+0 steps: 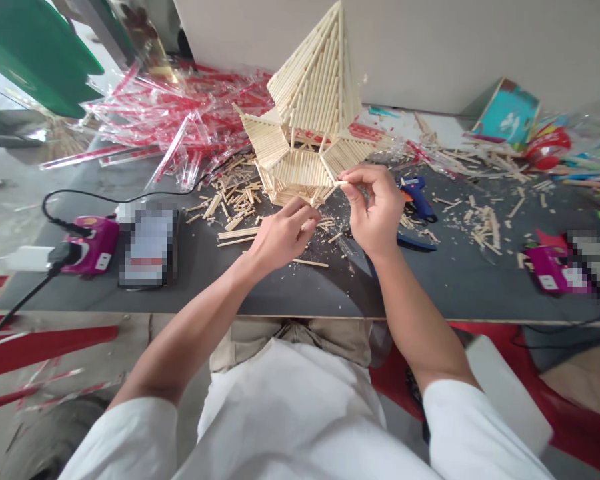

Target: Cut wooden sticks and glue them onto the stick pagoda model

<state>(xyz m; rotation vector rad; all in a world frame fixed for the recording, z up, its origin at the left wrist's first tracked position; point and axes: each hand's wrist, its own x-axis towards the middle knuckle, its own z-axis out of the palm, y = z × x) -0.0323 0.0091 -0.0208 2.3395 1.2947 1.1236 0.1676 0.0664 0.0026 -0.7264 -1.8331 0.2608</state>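
A pagoda-like model of thin wooden sticks [313, 87], with a tall pointed roof and flared lower panels, stands in front of me. My left hand [287, 233] is closed at its lower front edge, fingers curled against the sticks; the fingertips are partly hidden. Between thumb and forefinger, my right hand [375, 203] pinches a short wooden stick [341, 183] at the model's right front corner. Just right of that hand lies a blue glue gun [419, 197]. Loose cut sticks [237, 193] are scattered left of the model.
Clear wrappers with red strips [195, 120] pile up at the back left. A purple power socket [93, 245] with cables and a phone [149, 245] lie left. Blue-handled pliers or a similar tool [416, 243] and wood scraps [487, 227] lie right; another purple socket [555, 267] sits far right.
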